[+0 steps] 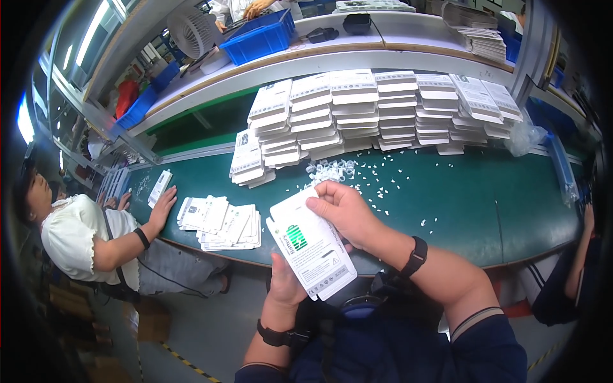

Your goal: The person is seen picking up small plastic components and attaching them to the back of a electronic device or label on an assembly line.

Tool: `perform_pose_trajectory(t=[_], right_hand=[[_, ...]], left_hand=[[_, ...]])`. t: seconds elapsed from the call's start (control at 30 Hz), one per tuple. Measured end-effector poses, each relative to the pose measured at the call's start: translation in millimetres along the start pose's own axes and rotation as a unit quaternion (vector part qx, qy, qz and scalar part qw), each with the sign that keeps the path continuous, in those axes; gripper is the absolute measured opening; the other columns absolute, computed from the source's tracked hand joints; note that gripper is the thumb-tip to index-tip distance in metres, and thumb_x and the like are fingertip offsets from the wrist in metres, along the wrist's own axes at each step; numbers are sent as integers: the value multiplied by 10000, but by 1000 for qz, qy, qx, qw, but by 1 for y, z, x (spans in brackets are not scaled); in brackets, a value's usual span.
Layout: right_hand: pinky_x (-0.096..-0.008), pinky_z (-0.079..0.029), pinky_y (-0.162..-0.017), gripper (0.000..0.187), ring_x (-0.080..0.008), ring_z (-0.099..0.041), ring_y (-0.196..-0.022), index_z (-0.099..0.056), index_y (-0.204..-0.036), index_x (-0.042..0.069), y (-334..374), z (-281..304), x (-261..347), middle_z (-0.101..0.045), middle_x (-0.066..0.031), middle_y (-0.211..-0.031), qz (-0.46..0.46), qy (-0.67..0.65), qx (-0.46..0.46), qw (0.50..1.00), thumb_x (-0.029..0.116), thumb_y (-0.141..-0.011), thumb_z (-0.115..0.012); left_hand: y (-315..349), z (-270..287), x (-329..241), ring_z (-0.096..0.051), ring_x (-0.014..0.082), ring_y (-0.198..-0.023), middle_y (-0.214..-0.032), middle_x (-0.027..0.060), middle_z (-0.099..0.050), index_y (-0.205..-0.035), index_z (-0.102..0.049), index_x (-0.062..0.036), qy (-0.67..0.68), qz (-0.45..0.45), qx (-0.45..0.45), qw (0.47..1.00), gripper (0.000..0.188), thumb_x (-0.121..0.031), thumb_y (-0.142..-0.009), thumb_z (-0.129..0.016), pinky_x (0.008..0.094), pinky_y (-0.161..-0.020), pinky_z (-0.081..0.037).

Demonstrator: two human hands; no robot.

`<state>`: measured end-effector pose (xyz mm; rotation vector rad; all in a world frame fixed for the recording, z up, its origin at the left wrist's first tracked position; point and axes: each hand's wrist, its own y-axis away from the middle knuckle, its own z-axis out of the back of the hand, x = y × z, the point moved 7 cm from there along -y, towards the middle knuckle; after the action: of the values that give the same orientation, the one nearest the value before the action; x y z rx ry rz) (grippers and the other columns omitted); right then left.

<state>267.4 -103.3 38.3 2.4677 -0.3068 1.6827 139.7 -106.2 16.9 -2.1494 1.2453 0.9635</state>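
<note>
A flat white cardboard box [314,249] with green and black print is tilted in front of me, above the table's near edge. My right hand [345,214] is closed on its upper right side, thumb on the printed face. At the lower left edge, my left hand [285,281] supports it with the thumb upright; its other fingers are hidden behind the box. Small flaps stick out at the box's corners. Just beyond it lies a heap of small white plastic rings and bits [331,171]. To the left is a loose pile of similar flat white boxes [223,223].
Tall stacks of white boxes [354,96] line the back of the green table [472,210]. White scraps are scattered across its middle. A clear plastic bag [527,139] sits at the far right. A co-worker's hand [167,199] rests beside a box on the left. Blue bins [260,39] stand on the shelf above.
</note>
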Motion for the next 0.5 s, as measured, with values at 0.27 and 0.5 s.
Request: perform_pose_trajectory(t=[0.27,0.5], right_hand=[[-212,-519,-613,287,-73,-615,-775,-526,-1185,12,0,-5,7,-649,-80,-955,53,-19,-7,998,96,-927,-621],[-366,-492,-766,517,-271,-577,-866,-475,-1360,86,17,-31,19,-551,-121,-1010,194,400,66,893,174,-872,-622]], left_hand=[[-3,7,-3,-599,422,-1067,-1316,277,-469,-1476,-231,-54,65,0,60,996,1045,-799,-783,-473,507,-854,-549],[4,20,-22,-588,346,-1117,-1343,193,-461,-1449,-263,-25,13,-67,-83,994,1015,-767,-799,-500,467,-916,-528]])
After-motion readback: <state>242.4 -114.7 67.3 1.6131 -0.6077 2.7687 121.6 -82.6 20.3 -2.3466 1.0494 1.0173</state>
